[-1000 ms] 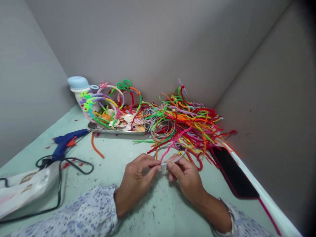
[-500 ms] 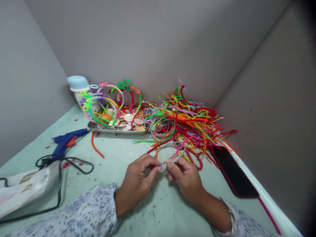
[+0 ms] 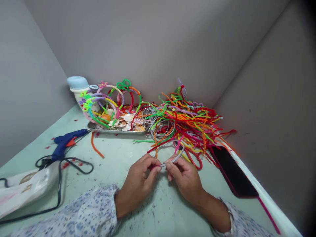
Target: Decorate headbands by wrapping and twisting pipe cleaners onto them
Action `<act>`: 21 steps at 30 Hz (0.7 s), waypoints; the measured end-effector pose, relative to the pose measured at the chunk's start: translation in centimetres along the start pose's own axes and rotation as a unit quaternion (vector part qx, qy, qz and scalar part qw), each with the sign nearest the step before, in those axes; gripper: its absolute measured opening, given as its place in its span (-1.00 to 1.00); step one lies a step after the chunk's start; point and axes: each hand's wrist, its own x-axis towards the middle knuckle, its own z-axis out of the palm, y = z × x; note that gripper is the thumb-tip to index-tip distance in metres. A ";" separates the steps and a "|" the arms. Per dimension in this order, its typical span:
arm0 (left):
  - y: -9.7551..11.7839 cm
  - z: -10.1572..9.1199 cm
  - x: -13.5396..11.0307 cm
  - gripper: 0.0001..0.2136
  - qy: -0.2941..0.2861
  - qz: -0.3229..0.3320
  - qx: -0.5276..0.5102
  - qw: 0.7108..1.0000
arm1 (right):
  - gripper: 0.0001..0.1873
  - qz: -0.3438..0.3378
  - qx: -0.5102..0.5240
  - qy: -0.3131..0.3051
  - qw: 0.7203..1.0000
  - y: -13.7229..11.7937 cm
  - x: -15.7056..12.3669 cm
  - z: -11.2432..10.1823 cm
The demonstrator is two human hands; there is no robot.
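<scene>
A thin grey headband point(image 3: 181, 153) curves up and away from my two hands, over the green tabletop. My left hand point(image 3: 140, 179) pinches its near end between thumb and fingertips, where a bit of pink shows. Close beside it, my right hand point(image 3: 186, 177) grips the band with thumb and fingers, a small gap between the two pinches. A pink pipe cleaner point(image 3: 178, 144) rises behind the right hand's fingers; whether it is attached to the band I cannot tell. Just beyond lies a heap of colourful pipe cleaners point(image 3: 192, 121).
A metal tray point(image 3: 118, 132) holds shell-like discs, with decorated headbands point(image 3: 141, 98) above it. Bare grey bands point(image 3: 161, 135) lie beside the heap. A white bottle with a blue lid point(image 3: 78, 83), a blue glue gun point(image 3: 61, 144), a plastic bag point(image 3: 32, 187) and a phone point(image 3: 234, 172) surround the hands.
The pink at my left fingertips now shows less, with grey band visible between the hands. The band's far arc has shifted slightly left. Both hands keep their pinch.
</scene>
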 end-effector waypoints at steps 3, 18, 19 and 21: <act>0.0 0.0 0.1 -0.88 0.001 0.005 -0.003 1.000 | -0.76 0.003 0.000 0.006 1.000 0.1 0.0 0.1; 0.3 -0.4 0.7 -0.92 0.090 -0.046 -0.049 0.994 | -0.67 0.014 -0.019 0.026 0.999 0.5 0.2 0.1; 0.3 -0.4 0.6 -0.92 0.092 -0.051 -0.056 0.993 | -0.68 0.014 -0.032 -0.002 0.999 0.4 0.2 0.1; 0.2 -0.4 0.6 -0.91 0.092 -0.057 -0.068 0.992 | -0.76 0.025 -0.031 -0.040 0.998 0.3 0.1 0.2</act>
